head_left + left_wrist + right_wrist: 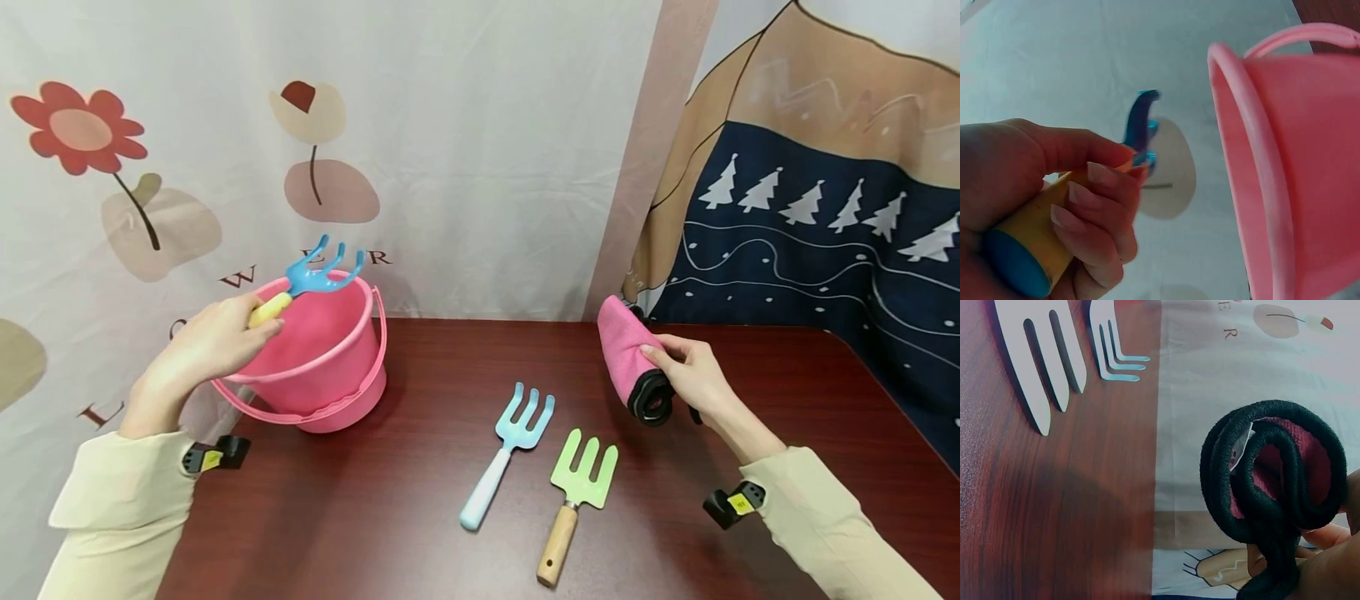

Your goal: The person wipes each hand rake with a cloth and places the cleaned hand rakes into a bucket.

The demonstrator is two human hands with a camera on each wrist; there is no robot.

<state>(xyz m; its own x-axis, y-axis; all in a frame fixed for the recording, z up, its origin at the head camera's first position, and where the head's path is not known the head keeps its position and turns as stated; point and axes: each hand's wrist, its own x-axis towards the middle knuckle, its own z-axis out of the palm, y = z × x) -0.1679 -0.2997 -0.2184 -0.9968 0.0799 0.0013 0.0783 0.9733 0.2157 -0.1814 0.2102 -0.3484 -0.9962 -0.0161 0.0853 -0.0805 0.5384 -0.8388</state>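
Your dk reddish-brown desk (375,525) has the pink bucket (311,387) at back L; nearer you, approx. mid, a lt-blue fork (516,436) beside a green fork (581,493) w/ wooden handle.

L (101,414), W (237,276), E (1222,307), R (379,257) (dark capitals) on white curtain (487,167)

Soft glare lights the tabletop (375,508); the left wrist view is dim, perhaps blurred.
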